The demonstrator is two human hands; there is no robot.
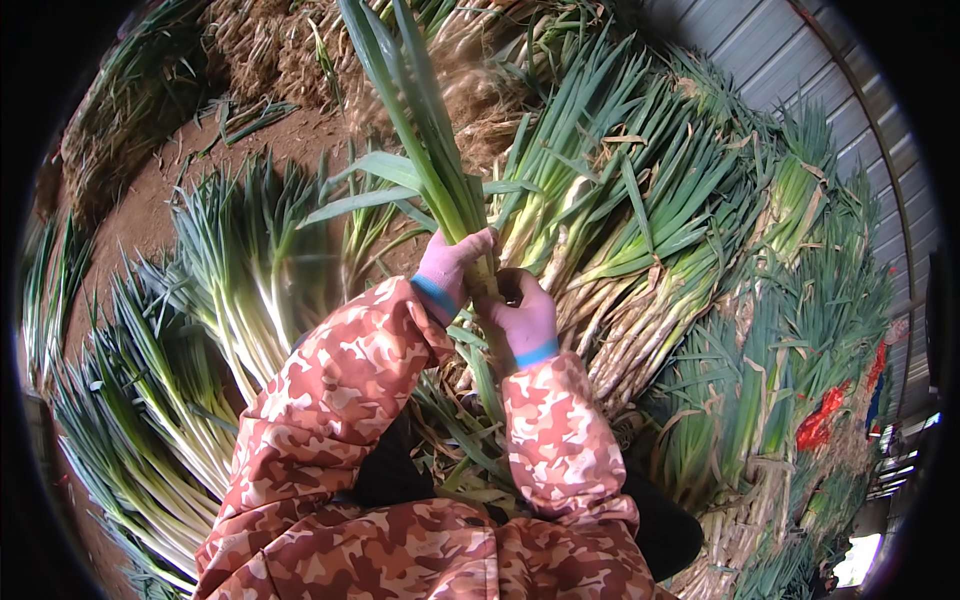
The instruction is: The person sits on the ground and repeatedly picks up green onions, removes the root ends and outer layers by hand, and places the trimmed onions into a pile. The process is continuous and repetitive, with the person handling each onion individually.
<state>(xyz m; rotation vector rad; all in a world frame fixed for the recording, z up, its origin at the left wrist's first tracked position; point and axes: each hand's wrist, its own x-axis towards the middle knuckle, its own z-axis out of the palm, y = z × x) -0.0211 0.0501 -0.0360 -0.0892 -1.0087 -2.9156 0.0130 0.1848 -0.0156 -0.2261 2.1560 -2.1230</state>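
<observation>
My left hand (450, 266), in a pink glove with a blue cuff, is closed around the stalk of a leek or large green onion (442, 172), its green leaves pointing away from me. Just below and to the right, my right hand (525, 307), gloved alike, pinches the same stalk at its paler part. The lower end of the stalk is hard to make out between my sleeves. Loose green leaves and peelings (465, 442) lie beneath my forearms.
Cleaner, white-stemmed onions (247, 315) lie in bunches on the left, over brown soil (150, 217). Unpeeled onions with dry, brownish stems (637, 322) are heaped at right. Rooty bundles (277, 52) stand at the top. A corrugated metal wall (795, 67) and red material (823, 420) are at far right.
</observation>
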